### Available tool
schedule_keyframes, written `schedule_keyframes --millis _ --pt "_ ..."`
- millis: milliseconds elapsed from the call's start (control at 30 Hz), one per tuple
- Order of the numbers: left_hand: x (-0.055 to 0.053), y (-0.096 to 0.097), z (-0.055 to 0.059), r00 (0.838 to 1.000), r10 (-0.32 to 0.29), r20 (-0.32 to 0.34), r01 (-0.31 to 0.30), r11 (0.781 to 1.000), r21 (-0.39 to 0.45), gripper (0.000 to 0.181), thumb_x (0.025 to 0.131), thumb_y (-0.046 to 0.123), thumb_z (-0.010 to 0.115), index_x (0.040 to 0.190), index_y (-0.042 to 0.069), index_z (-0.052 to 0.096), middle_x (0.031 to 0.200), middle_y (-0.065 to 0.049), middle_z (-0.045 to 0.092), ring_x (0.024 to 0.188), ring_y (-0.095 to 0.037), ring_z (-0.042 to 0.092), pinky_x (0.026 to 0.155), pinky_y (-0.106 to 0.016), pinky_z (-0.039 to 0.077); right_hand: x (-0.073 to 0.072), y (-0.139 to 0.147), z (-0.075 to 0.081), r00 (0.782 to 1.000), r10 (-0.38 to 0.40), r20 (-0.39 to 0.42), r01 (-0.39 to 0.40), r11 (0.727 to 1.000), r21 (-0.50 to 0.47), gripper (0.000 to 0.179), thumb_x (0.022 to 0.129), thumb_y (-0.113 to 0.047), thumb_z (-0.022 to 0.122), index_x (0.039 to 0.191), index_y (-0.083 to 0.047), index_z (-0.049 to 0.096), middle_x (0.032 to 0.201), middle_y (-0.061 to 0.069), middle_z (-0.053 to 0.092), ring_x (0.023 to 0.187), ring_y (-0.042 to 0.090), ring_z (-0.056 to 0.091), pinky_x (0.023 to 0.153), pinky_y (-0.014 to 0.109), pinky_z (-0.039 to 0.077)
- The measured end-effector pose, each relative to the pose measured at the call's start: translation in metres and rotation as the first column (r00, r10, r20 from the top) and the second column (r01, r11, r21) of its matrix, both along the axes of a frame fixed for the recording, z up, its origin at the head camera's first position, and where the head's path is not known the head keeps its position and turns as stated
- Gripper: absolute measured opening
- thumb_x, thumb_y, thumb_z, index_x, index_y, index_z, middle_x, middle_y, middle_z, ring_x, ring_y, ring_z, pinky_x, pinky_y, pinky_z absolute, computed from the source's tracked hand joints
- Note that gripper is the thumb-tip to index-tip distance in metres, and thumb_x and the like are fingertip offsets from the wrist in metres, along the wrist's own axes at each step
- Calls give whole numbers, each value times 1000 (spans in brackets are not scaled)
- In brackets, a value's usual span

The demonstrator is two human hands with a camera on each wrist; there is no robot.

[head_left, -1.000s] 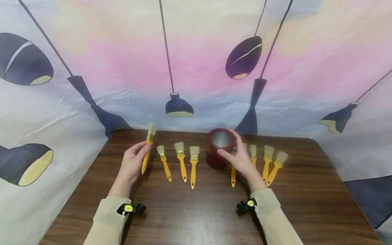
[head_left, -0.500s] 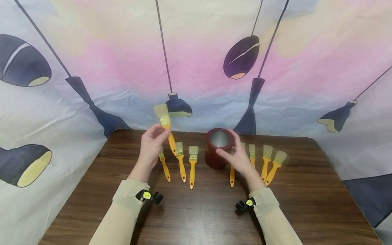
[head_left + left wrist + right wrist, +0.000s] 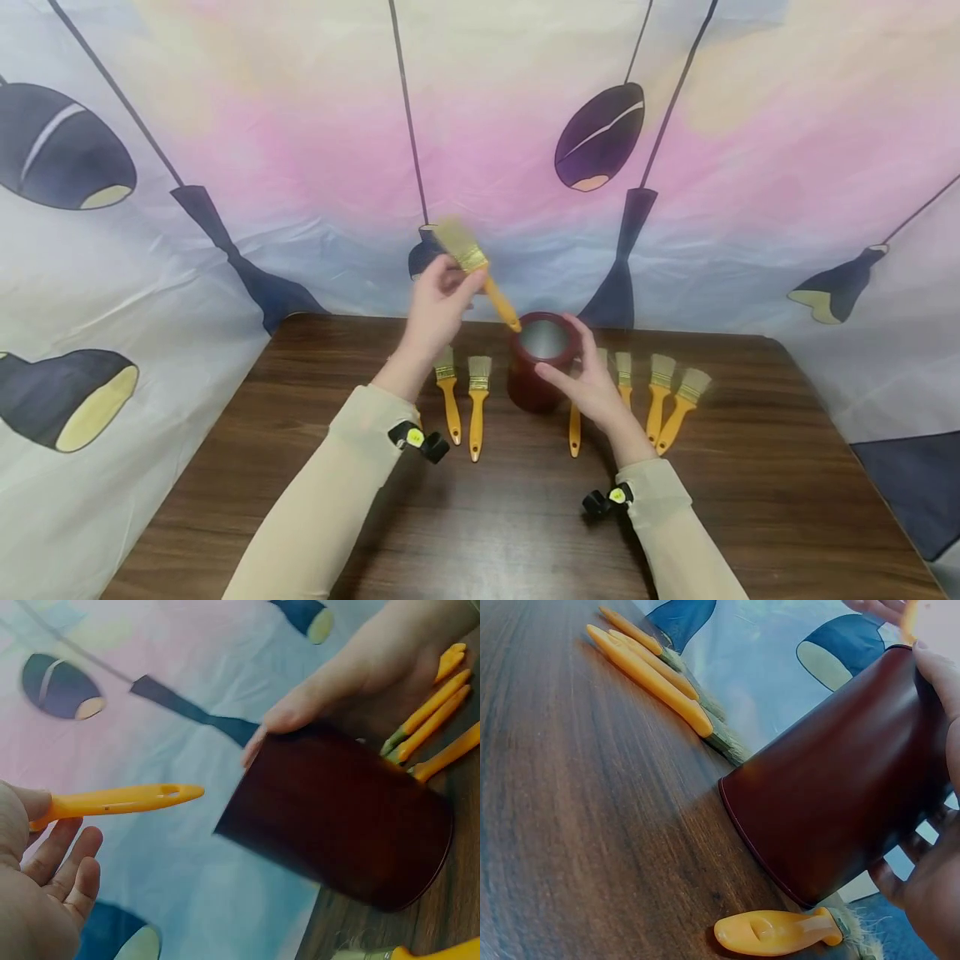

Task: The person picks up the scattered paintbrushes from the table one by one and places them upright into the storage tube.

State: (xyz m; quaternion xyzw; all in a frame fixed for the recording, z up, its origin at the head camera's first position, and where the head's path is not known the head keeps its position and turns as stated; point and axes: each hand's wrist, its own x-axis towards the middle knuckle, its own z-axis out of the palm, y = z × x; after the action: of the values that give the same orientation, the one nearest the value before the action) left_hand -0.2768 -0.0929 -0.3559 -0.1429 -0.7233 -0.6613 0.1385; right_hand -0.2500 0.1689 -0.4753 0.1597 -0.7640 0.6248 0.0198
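The brush (image 3: 473,259) is in the air above the far part of the table (image 3: 517,533), slanting with its bristles up and leftward and its handle end pointing down towards the cup (image 3: 534,383). The left hand (image 3: 437,307) pinches it between thumb and fingers, with the lower handle sticking out free. From the head, the handle end lines up with the cup's rim; the left wrist view shows a gap between the two.

The cup, dark red and pale grey inside, stands upright on the table with its mouth up. The right hand (image 3: 591,385) grips it from the right, thumb on the near side and fingers round the far side.

Left of the cup lie two brushes (image 3: 477,408), handles towards the person; a sliver of another handle (image 3: 419,420) shows beside the left cuff. Right of the cup lie four brushes (image 3: 658,403), one partly hidden by the right hand, the outer two with their handle ends close together.

Both arms wear pale sleeves (image 3: 322,500), each with a small black device (image 3: 433,447) at the cuff. Behind the brown wood table hangs a pastel cloth (image 3: 300,125) printed with dark lamps.
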Motion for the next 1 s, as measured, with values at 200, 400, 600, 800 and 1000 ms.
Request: schedule_keyframes --millis 200,400,600,800,1000 --pt "-7 33 -4 1000 -16 4 16 979 -201 25 107 23 74 122 4 65 106 -14 81 99 -30 78 89 -44 59 0 1 2 1000 1 -11 -1 1000 4 93 99 -24 83 172 -27 25 168 11 37 152 38 43 118 64 42" --pt "-8 48 -14 999 -54 7 54 953 -297 23 107 27 74 114 6 67 105 -11 80 103 -26 75 88 -43 60 1 1 1 1000 4 -14 -4 1000 8 93 100 -22 82 172 -26 24 169 12 37 153 37 42 120 62 39" --pt "-6 54 -25 998 -57 4 54 929 -365 24 105 28 75 109 4 73 110 -12 77 112 -29 70 100 -50 57 0 2 1 1000 1 -17 0 1000 23 92 101 -24 81 172 -26 23 171 12 34 155 38 40 122 63 37" --pt "-5 54 -38 999 -40 -21 28 914 -405 26 101 24 80 110 0 79 116 -16 75 117 -35 67 106 -54 53 0 3 0 1000 6 -15 -6 1000 16 92 101 -23 80 173 -26 22 173 13 32 155 43 38 122 64 36" --pt "-5 52 -51 999 -38 -1 35 907 -421 31 99 24 83 119 1 77 120 -16 70 114 -32 66 101 -47 55 -1 3 -2 1000 11 -23 -10 1000 11 93 101 -23 81 173 -23 22 173 12 31 153 44 40 121 64 38"
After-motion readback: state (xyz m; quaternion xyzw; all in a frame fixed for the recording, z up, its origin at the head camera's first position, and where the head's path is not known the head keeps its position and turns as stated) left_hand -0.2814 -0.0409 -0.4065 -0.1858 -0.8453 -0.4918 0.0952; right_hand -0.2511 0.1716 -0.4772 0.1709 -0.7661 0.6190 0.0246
